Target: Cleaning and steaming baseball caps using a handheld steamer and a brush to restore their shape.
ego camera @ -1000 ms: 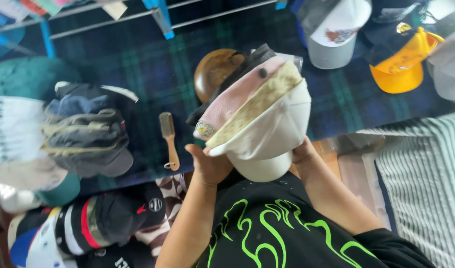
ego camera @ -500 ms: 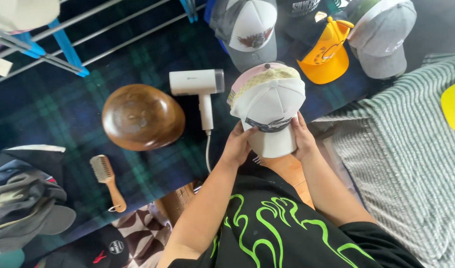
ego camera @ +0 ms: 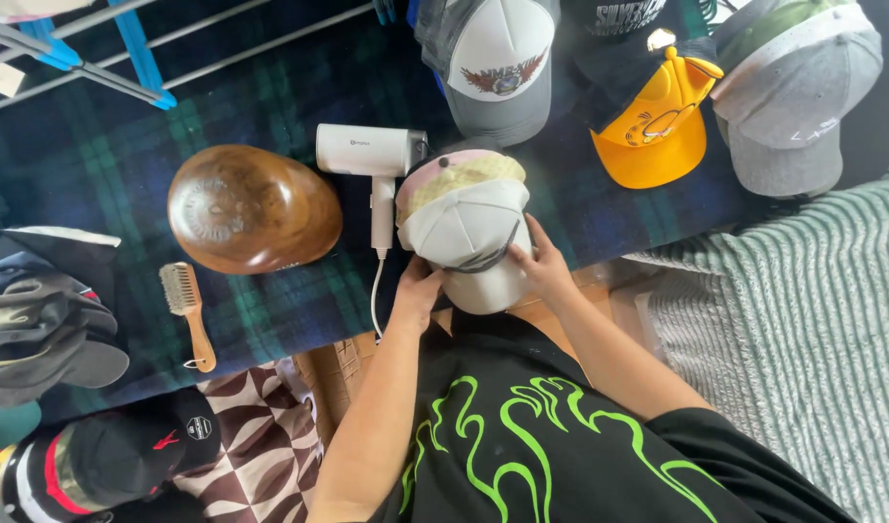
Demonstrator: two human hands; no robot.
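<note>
Two nested caps [ego camera: 461, 218] sit in my hands above the plaid surface [ego camera: 270, 87], beside the hair dryer [ego camera: 372, 155]. My left hand [ego camera: 420, 291] and right hand [ego camera: 541, 266] clasp the sides. Light and soft, they probably crush easily; holding by the stiffer brim seems safest.

Your left hand [ego camera: 420, 291] and right hand [ego camera: 541, 266] reach up mid-frame, fingers curled, both bare arms bent.
</note>
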